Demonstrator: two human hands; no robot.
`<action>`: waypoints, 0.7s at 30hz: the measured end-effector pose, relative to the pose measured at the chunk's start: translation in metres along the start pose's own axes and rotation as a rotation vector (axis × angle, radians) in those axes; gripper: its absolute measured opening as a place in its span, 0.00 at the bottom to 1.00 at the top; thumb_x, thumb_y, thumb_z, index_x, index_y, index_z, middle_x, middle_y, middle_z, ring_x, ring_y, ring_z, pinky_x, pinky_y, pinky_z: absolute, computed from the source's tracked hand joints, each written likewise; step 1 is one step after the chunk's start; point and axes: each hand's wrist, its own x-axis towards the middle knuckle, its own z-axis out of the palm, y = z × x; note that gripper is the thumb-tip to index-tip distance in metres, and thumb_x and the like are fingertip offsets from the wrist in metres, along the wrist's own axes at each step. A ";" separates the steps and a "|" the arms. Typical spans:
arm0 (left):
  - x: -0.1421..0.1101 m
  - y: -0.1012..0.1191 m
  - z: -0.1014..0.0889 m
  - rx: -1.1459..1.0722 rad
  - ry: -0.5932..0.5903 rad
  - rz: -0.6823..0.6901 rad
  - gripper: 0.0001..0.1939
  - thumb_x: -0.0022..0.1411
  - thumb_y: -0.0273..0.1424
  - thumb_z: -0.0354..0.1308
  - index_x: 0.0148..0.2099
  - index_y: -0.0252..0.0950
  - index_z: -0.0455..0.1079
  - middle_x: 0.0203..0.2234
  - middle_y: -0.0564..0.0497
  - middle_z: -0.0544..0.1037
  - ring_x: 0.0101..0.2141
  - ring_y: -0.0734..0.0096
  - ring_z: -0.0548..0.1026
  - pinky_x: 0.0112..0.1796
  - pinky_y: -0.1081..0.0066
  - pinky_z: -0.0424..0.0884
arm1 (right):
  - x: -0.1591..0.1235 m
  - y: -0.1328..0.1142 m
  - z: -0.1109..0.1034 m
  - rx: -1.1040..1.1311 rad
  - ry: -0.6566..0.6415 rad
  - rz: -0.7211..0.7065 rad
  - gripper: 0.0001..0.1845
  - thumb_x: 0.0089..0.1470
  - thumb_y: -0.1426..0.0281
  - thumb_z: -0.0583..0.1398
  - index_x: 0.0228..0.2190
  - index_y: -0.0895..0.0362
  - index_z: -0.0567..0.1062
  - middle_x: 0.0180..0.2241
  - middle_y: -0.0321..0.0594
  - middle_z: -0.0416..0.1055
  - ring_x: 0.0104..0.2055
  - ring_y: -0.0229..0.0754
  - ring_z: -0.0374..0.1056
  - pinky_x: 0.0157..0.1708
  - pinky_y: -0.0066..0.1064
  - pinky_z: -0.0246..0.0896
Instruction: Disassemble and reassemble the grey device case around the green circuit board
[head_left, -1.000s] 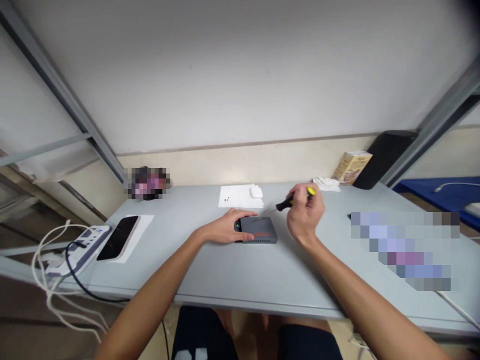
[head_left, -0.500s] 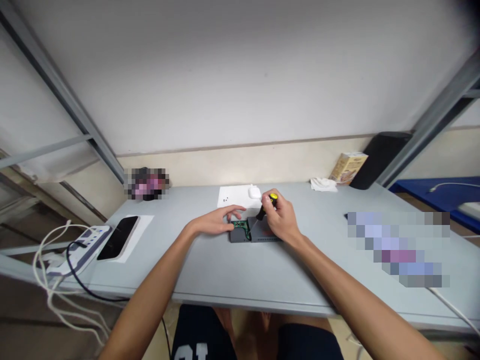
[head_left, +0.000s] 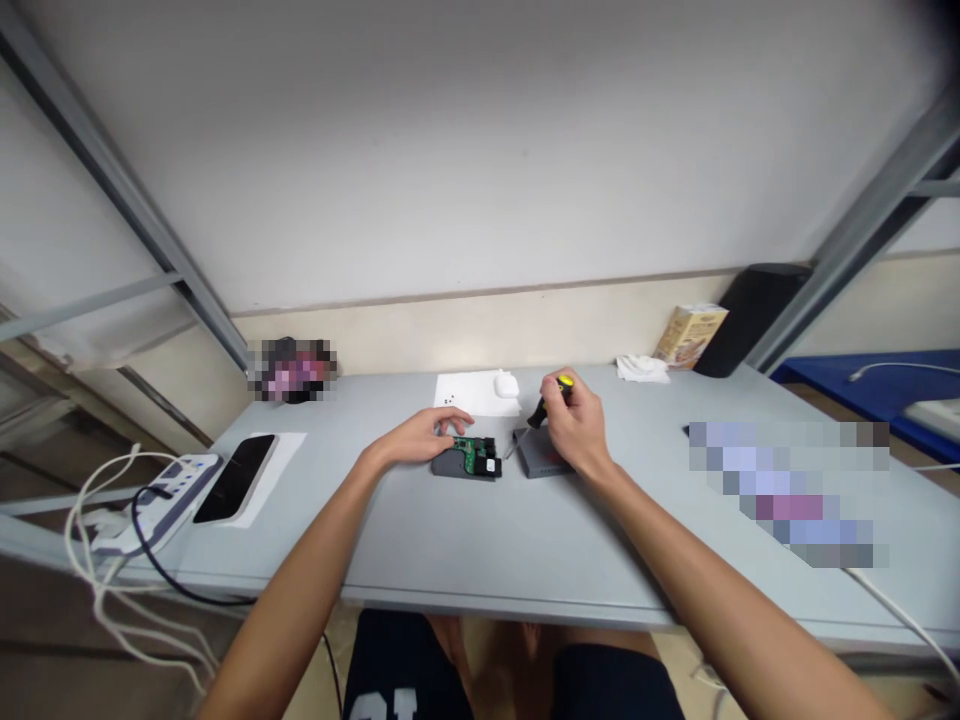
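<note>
A green circuit board (head_left: 471, 455) on a dark grey base lies flat on the desk. At its left end is my left hand (head_left: 420, 437), thumb on its edge and the other fingers curved over the far side. My right hand (head_left: 581, 425) is closed round the black and yellow handle of a screwdriver (head_left: 537, 414). The screwdriver's shaft slants down to the left, its tip close to the board's right end. Under my right hand sits a dark grey casing (head_left: 538, 458), partly hidden by the hand. A narrow gap separates casing and board.
Beyond the hands, a white sheet (head_left: 459, 390) carries several tiny dark pieces and a white rounded case (head_left: 506, 385). A phone (head_left: 236, 480) and a power strip (head_left: 161, 500) with cables lie left. A carton (head_left: 691, 335) and crumpled tissue (head_left: 642, 368) stand back right.
The board has slid left out of the casing with my left hand, baring more of its right end. My right hand has shifted right with the screwdriver and casing.
</note>
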 end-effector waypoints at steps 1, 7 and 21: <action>0.000 -0.001 0.000 0.005 0.004 0.005 0.26 0.55 0.23 0.54 0.56 0.35 0.76 0.44 0.47 0.81 0.37 0.68 0.70 0.41 0.69 0.68 | -0.002 -0.001 0.001 0.023 0.009 0.000 0.19 0.65 0.53 0.57 0.28 0.53 0.68 0.22 0.30 0.62 0.25 0.37 0.59 0.28 0.30 0.56; 0.002 -0.010 0.000 -0.023 0.024 0.020 0.24 0.58 0.24 0.53 0.56 0.35 0.77 0.44 0.46 0.81 0.38 0.67 0.74 0.41 0.70 0.70 | -0.017 -0.013 0.014 0.133 -0.161 0.029 0.18 0.66 0.51 0.57 0.35 0.52 0.72 0.28 0.33 0.67 0.28 0.39 0.64 0.31 0.31 0.61; 0.000 -0.006 0.002 0.237 0.273 0.091 0.17 0.70 0.28 0.49 0.45 0.38 0.81 0.40 0.48 0.83 0.38 0.65 0.77 0.44 0.67 0.70 | -0.016 -0.010 0.018 0.138 -0.243 0.105 0.20 0.65 0.49 0.57 0.36 0.53 0.72 0.27 0.32 0.66 0.27 0.38 0.63 0.30 0.31 0.59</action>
